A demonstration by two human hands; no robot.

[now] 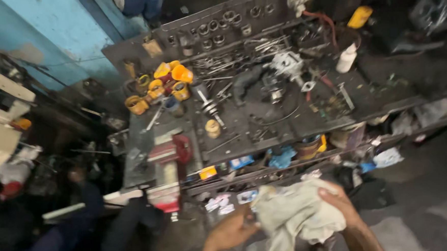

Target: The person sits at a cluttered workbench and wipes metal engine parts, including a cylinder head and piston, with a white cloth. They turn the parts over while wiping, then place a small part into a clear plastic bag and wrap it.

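Both my hands hold a crumpled off-white rag (297,213) at the bottom of the head view, in front of a workbench. My left hand (231,231) grips its left side with fingers curled into the cloth. On the rag's upper right side lies my right hand (338,198), closed over the cloth. A small dark item may sit between my left fingers and the rag, too blurred to tell.
A dark metal workbench (335,115) holds sockets, wrenches, a silver machine part (286,63), yellow cans (167,82), a white bottle (346,58). A red bench vise (168,161) stands at its front left. Another person in dark blue clothing (31,242) is at lower left.
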